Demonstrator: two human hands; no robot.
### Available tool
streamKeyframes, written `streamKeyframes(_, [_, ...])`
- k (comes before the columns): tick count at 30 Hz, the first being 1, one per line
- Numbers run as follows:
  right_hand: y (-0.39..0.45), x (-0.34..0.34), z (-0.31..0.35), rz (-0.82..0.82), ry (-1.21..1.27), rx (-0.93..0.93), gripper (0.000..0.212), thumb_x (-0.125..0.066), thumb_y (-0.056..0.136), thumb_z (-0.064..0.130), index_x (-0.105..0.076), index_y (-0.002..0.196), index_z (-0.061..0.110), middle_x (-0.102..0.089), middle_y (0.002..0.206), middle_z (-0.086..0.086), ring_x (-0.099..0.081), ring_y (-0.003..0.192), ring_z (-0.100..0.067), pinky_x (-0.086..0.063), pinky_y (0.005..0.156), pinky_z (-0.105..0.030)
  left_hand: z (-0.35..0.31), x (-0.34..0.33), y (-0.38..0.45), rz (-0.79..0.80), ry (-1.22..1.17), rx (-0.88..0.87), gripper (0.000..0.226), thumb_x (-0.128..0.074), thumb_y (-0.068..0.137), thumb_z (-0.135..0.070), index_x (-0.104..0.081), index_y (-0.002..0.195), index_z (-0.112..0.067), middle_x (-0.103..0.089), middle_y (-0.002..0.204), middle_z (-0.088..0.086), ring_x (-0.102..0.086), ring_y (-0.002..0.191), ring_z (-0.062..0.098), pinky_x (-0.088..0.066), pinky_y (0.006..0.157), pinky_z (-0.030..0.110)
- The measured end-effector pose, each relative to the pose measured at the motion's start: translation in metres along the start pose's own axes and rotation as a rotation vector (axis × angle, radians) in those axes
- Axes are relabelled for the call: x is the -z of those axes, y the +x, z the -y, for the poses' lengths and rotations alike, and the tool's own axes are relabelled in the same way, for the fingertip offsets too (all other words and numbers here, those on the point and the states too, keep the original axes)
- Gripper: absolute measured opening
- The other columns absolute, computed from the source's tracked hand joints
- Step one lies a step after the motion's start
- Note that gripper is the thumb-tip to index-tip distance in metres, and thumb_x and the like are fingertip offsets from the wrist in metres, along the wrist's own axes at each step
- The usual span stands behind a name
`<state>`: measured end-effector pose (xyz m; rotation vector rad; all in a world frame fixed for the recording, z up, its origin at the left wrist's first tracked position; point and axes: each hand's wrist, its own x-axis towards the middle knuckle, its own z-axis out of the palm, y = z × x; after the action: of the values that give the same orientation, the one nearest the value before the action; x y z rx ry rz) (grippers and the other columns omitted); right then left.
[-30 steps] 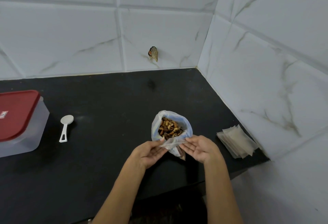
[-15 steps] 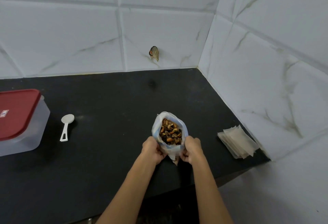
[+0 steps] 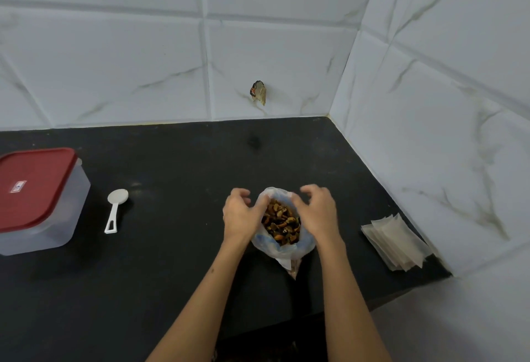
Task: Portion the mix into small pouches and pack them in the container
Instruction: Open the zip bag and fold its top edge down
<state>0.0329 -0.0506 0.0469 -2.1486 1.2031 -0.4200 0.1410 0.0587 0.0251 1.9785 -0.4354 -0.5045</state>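
A clear plastic bag (image 3: 282, 249) stands open on the black counter (image 3: 177, 261), filled with a brown nut mix (image 3: 282, 224). My left hand (image 3: 238, 215) is at the bag's left rim and my right hand (image 3: 318, 212) at its right rim, both with curled fingers holding the plastic and spreading the mouth. A stack of small flat translucent pouches (image 3: 395, 241) lies to the right by the wall. The clear container (image 3: 51, 226) with a red lid (image 3: 31, 186) on it sits at the far left.
A white plastic spoon (image 3: 114, 209) lies between the container and the bag. Tiled walls close off the back and right side. A small scrap (image 3: 258, 92) sticks to the back wall. The counter's front edge runs just below the bag.
My hands have moved up from the bag's lower front to the two sides of its rim. The bag's mouth is now wider and more of the mix shows.
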Motion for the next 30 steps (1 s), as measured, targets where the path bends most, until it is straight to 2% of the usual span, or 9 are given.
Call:
streamKeyframes(5, [0.023,-0.019,0.005,0.119,-0.013,0.067,0.017,-0.058,0.093,0.034,-0.068,0.092,0.021,-0.068,0.092,0.000,-0.063,0.090,-0.018,-0.053,0.079,-0.039,-0.003,-0.010,0.014,0.078,0.044,-0.135,0.030,-0.062,0.090,-0.041,-0.069,0.101,-0.013,-0.068,0.089,-0.004,-0.063,0.086,0.010,-0.051,0.072,0.022])
streamKeyframes(8, [0.032,-0.020,0.007,0.179,0.064,0.020,0.033,-0.050,0.098,0.032,-0.055,0.068,0.019,-0.056,0.069,0.001,-0.055,0.071,-0.016,-0.043,0.065,-0.032,-0.006,-0.012,0.029,0.108,0.027,-0.077,0.028,-0.057,0.095,-0.031,-0.067,0.075,-0.015,-0.061,0.070,-0.002,-0.058,0.071,0.013,-0.045,0.060,0.022])
streamKeyframes(11, [0.044,-0.025,0.006,0.235,0.198,-0.105,0.043,-0.048,0.098,0.036,-0.041,0.061,0.015,-0.043,0.062,-0.002,-0.045,0.062,-0.017,-0.035,0.062,-0.031,-0.009,-0.018,0.042,0.139,-0.128,0.105,0.040,-0.056,0.095,-0.025,-0.051,0.058,-0.011,-0.053,0.069,0.002,-0.051,0.069,0.014,-0.042,0.068,0.028])
streamKeyframes(16, [0.057,-0.032,0.001,0.361,0.476,-0.296,0.050,-0.050,0.098,0.031,-0.060,0.102,-0.018,-0.059,0.083,-0.018,-0.056,0.078,-0.025,-0.044,0.075,-0.033,-0.018,-0.028,0.050,0.186,-0.122,0.312,0.029,-0.045,0.100,-0.030,-0.059,0.098,-0.004,-0.057,0.088,0.004,-0.055,0.088,0.020,-0.041,0.079,0.031])
streamKeyframes(18, [0.059,-0.033,0.001,0.357,0.485,-0.322,0.046,-0.055,0.096,0.029,-0.063,0.101,-0.016,-0.064,0.090,-0.026,-0.062,0.086,-0.033,-0.050,0.078,-0.037,-0.014,-0.033,0.053,0.163,-0.129,0.332,0.038,-0.043,0.100,-0.032,-0.061,0.106,0.000,-0.062,0.095,0.013,-0.060,0.093,0.026,-0.045,0.080,0.035])
streamKeyframes(21, [0.060,-0.029,0.001,0.266,0.431,-0.280,0.034,-0.062,0.091,0.037,-0.059,0.102,0.004,-0.062,0.102,-0.011,-0.060,0.100,-0.027,-0.048,0.086,-0.038,-0.007,-0.032,0.052,0.122,-0.214,0.322,0.053,-0.053,0.095,-0.039,-0.057,0.108,0.011,-0.058,0.075,0.013,-0.058,0.068,0.024,-0.046,0.061,0.033])
streamKeyframes(24, [0.053,-0.013,-0.003,0.196,0.161,-0.267,0.053,-0.058,0.085,0.057,-0.052,0.112,0.011,-0.056,0.114,-0.008,-0.055,0.104,-0.023,-0.047,0.086,-0.037,0.002,-0.023,0.050,0.061,-0.156,0.294,0.090,-0.060,0.079,-0.063,-0.050,0.125,0.014,-0.061,0.114,0.028,-0.063,0.101,0.041,-0.053,0.077,0.043])
streamKeyframes(26, [0.038,0.002,-0.006,0.182,0.048,-0.412,0.071,-0.061,0.078,0.064,-0.050,0.122,0.009,-0.055,0.119,-0.012,-0.056,0.106,-0.028,-0.051,0.087,-0.043,0.002,-0.009,0.040,0.048,-0.071,0.332,0.107,-0.062,0.061,-0.079,-0.055,0.122,0.009,-0.061,0.116,0.020,-0.064,0.099,0.035,-0.053,0.067,0.037])
streamKeyframes(30, [0.003,0.023,-0.009,0.334,0.357,-0.674,0.066,-0.073,0.082,0.037,-0.044,0.129,0.000,-0.060,0.111,-0.016,-0.062,0.091,-0.023,-0.057,0.062,-0.033,0.006,0.016,0.010,0.303,-0.163,0.557,0.082,-0.081,0.065,-0.056,-0.053,0.117,0.000,-0.065,0.105,0.013,-0.065,0.088,0.023,-0.056,0.058,0.031])
